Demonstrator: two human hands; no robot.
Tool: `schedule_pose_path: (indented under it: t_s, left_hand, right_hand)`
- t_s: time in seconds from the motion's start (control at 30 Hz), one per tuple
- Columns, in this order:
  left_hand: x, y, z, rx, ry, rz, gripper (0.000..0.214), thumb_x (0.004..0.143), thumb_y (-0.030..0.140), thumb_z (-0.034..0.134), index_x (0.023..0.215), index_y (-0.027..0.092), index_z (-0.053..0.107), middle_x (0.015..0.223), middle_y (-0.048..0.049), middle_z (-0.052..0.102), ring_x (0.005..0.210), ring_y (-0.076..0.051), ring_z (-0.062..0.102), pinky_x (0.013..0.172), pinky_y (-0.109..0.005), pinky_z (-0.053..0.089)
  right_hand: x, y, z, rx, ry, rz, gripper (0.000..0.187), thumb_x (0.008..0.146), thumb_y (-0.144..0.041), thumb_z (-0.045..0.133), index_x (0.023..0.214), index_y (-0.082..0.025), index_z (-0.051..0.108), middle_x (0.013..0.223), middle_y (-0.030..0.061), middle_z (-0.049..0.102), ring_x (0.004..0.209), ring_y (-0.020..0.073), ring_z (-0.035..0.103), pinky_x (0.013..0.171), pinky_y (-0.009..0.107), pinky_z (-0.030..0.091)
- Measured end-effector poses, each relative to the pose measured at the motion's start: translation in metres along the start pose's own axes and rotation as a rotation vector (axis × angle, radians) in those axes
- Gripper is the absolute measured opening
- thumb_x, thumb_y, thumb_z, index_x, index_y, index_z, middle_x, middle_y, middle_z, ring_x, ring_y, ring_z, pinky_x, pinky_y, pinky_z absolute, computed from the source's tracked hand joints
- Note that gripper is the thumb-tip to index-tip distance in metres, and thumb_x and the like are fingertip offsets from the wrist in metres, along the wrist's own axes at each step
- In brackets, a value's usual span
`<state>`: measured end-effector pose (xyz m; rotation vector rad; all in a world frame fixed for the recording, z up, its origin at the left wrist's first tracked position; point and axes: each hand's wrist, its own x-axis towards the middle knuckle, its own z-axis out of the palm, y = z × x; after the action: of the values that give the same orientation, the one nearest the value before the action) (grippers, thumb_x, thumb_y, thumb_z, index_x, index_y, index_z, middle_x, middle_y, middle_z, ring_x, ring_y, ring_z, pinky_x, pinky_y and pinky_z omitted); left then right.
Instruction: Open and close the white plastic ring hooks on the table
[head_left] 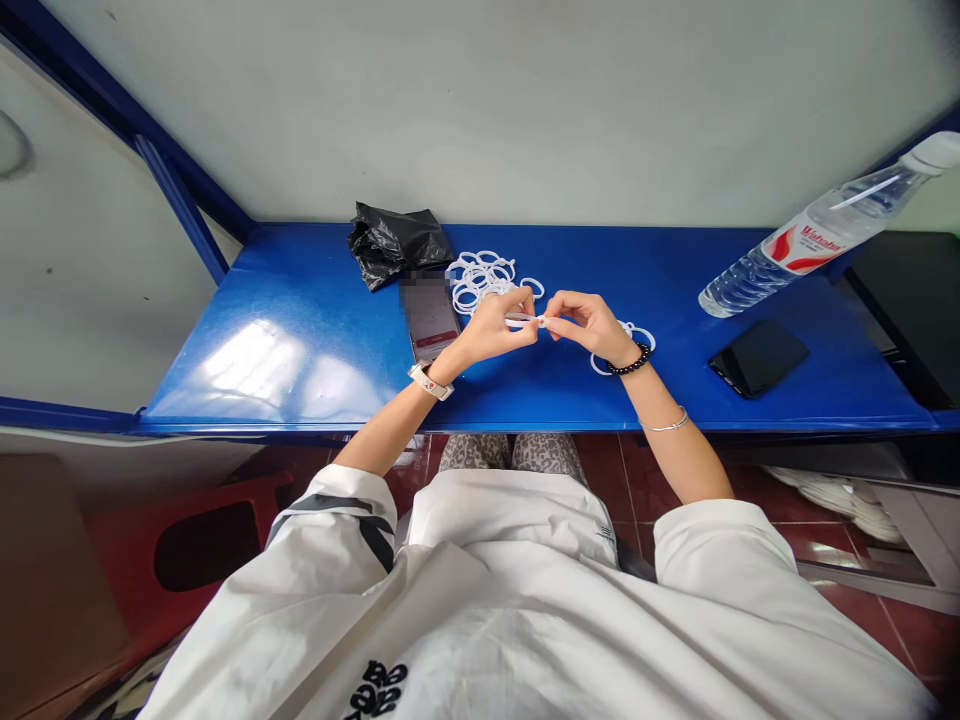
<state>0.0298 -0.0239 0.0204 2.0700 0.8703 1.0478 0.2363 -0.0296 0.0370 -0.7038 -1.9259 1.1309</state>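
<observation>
Head view | left hand and right hand pinched one white ring between thumbs and forefingers; work on it looked unfinished | a few loose rings lay near the right hand; larger pile lay beyond; which were done, unclear

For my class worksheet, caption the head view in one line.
Left hand and right hand pinch a white band above a blue table.
</observation>
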Motion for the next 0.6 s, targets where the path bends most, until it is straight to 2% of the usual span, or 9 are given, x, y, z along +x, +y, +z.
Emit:
schedule_pose_path:
  t_s: [0.6]
  left_hand:
    - [0.0004,0.0020,0.0002,-0.057,-0.032,-0.035,0.029,0.083,0.034,0.068,0.073,0.022,0.044,0.058,0.0057,0.047,0.054,-0.010,0.039,0.055,-0.025,0.033]
  right_hand:
    - [-0.0005,0.0028,0.0010,0.025,-0.012,0.004,0.046,0.091,-0.062,0.073,0.079,-0.019,0.062,0.072,-0.0021,0.058,0.062,0.0112,0.050,0.064,0.028,0.048]
